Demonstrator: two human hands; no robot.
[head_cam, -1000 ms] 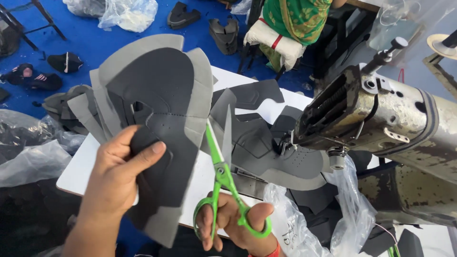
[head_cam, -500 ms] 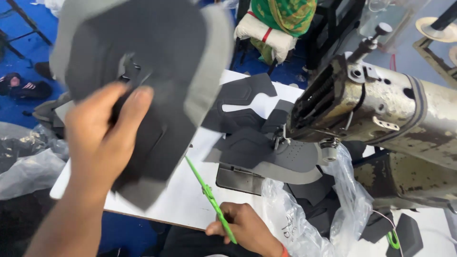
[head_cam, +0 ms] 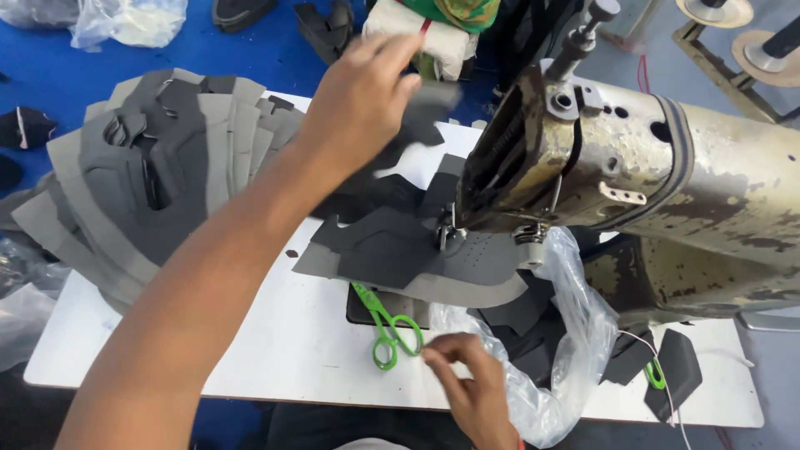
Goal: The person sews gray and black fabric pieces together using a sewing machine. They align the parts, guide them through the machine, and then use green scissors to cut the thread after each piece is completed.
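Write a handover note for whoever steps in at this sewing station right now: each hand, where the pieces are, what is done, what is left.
Left hand: stretched out over the table's far side, fingers on a dark cut piece; the grip is blurred.
Right hand: empty, beside the green scissors, which lie on the white table.
Under the sewing machine: a grey shoe piece at the needle.
Done: a fanned stack of grey pieces lies at the left.
Left: more dark pieces in the clear plastic bag; whether the piece at the needle is finished cannot be told.

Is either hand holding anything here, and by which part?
Left hand pinches a blurred dark fabric piece by its edge. Right hand holds nothing, beside the green scissors.
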